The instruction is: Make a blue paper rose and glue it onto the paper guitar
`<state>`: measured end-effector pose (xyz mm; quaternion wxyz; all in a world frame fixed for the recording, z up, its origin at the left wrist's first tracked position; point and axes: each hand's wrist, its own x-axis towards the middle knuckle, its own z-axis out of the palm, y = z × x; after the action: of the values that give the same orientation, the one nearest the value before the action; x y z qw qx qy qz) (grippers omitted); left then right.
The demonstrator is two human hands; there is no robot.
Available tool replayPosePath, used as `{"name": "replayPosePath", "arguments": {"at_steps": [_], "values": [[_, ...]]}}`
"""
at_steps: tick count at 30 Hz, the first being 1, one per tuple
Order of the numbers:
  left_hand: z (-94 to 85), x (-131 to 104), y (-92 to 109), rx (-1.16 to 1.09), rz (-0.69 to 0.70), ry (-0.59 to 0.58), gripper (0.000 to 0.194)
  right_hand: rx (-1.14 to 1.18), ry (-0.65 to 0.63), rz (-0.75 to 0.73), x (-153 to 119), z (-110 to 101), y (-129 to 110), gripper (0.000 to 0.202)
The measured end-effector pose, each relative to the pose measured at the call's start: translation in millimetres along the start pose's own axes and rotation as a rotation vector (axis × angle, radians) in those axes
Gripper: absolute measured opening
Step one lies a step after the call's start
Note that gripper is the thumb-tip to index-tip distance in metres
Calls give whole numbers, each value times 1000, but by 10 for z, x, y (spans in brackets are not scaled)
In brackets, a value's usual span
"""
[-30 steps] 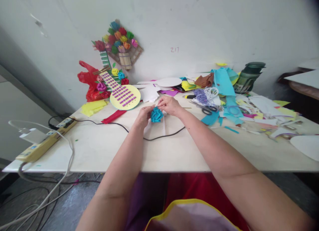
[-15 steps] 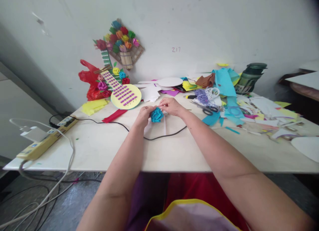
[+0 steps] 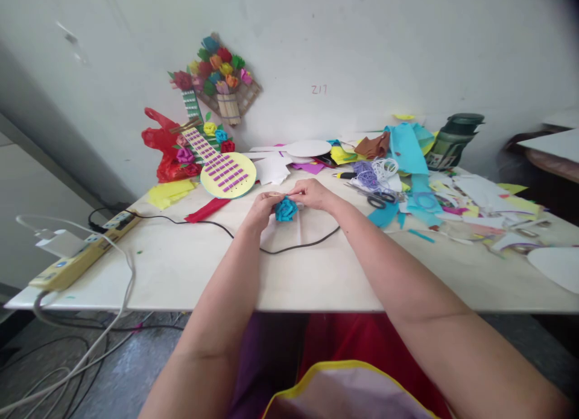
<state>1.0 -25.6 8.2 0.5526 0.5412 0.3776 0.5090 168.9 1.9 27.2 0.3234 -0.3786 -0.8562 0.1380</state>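
Note:
Between my two hands is a blue paper flower (image 3: 286,208) with ruffled, layered petals, its face turned toward me. My left hand (image 3: 263,208) pinches its left and upper edge. The fingertips of my right hand (image 3: 311,194) are closed on its top edge, close to the left fingertips. What lies behind the flower is hidden by it and by the fingers. Below the flower, a black cable (image 3: 298,247) crosses the white table (image 3: 316,283).
A yellow paper guitar (image 3: 228,175) and a red plastic bag (image 3: 158,135) stand at the back left. Scissors (image 3: 380,200), yarn (image 3: 366,175), blue crepe paper (image 3: 407,148) and a green bottle (image 3: 455,141) are on the right. A power strip (image 3: 85,250) lies at the left edge.
The blue flower has turned slightly and shifted a little to the right. Both hands stay at it, with the right fingertips now closer against its top edge.

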Motion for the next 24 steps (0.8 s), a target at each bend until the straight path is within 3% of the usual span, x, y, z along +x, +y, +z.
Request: {"name": "replayPosePath", "arguments": {"at_steps": [11,19,24], "values": [[16,30,4,-36,-105,98,18,-327,-5,-5,-50,-93,-248,19],[13,-1,13,-4,-82,61,22,-310,17,11,-54,-74,-245,17],[-13,5,7,31,-42,62,24,-176,38,14,-42,-30,-139,21]]}}
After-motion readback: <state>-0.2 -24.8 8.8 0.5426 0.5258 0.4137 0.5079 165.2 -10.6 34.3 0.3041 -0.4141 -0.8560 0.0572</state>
